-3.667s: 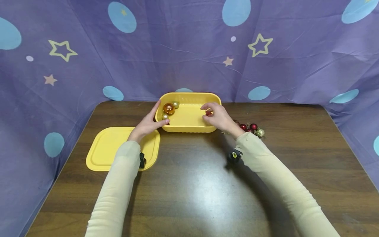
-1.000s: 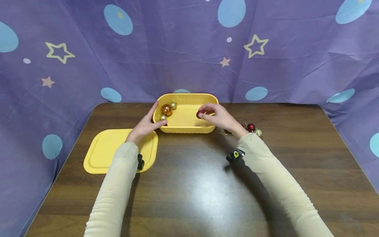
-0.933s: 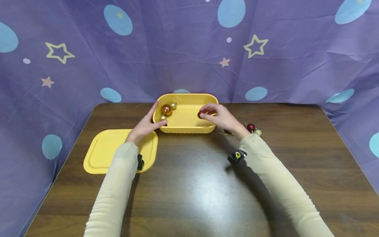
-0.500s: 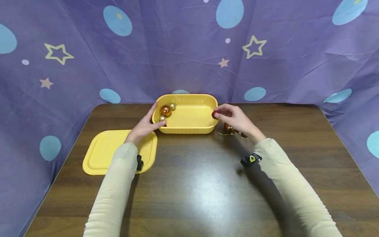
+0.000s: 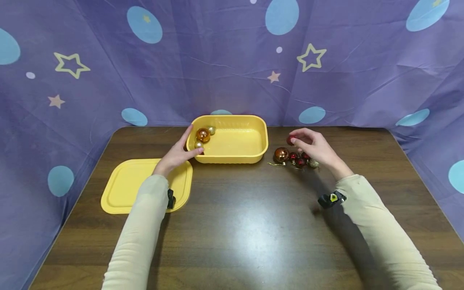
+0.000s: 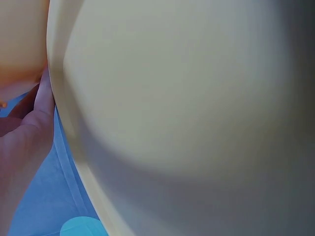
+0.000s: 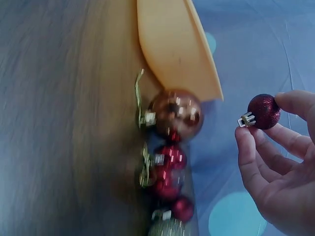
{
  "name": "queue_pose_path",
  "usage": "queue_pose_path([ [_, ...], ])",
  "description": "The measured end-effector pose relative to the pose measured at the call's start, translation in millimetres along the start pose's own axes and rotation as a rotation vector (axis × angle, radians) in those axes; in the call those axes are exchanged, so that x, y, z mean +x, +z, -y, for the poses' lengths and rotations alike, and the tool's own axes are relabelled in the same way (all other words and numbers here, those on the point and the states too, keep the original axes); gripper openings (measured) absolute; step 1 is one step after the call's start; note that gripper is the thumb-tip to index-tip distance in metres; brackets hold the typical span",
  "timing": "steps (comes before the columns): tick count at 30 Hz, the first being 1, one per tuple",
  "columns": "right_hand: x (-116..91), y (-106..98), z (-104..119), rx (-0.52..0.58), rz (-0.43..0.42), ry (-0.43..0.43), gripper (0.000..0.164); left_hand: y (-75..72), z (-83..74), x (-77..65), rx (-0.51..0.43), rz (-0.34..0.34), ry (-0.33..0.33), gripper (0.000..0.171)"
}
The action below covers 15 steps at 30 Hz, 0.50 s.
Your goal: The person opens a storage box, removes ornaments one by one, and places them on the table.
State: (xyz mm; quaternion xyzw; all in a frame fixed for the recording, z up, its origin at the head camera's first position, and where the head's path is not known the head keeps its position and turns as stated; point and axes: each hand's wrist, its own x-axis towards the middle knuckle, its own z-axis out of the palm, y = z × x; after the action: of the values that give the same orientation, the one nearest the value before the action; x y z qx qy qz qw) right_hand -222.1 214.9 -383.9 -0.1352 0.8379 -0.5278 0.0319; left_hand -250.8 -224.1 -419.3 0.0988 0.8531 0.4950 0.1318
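My right hand has just come away from the yellow container, bringing the glittery red bauble with it. I hold the bauble in a narrow pinch between thumb and fingers, off the table. The container now lies to the left of that hand; on the hand's near side are the large copper bauble, a cluster of small red baubles and a gold bauble.

My left hand stays spread wide against the container's left end, with an amber bauble and two pale gold baubles just beside it inside. Something dark shows by my thumb, too hidden to name. For the work, I judge this red bauble is out of the container but not yet set down.
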Motion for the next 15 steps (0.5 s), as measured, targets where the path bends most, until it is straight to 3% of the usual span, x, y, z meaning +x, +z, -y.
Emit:
queue_pose_path([
  [13,-18.2,-39.1,-35.1,-0.098,-0.023,-0.040,0.030,0.4,-2.5,-2.5,0.009,-0.009,0.008,0.096],
  [15,-20.3,-43.0,-40.0,-0.106,-0.027,-0.036,0.030,0.0,-13.0,-7.4,0.002,0.000,-0.003,0.096],
])
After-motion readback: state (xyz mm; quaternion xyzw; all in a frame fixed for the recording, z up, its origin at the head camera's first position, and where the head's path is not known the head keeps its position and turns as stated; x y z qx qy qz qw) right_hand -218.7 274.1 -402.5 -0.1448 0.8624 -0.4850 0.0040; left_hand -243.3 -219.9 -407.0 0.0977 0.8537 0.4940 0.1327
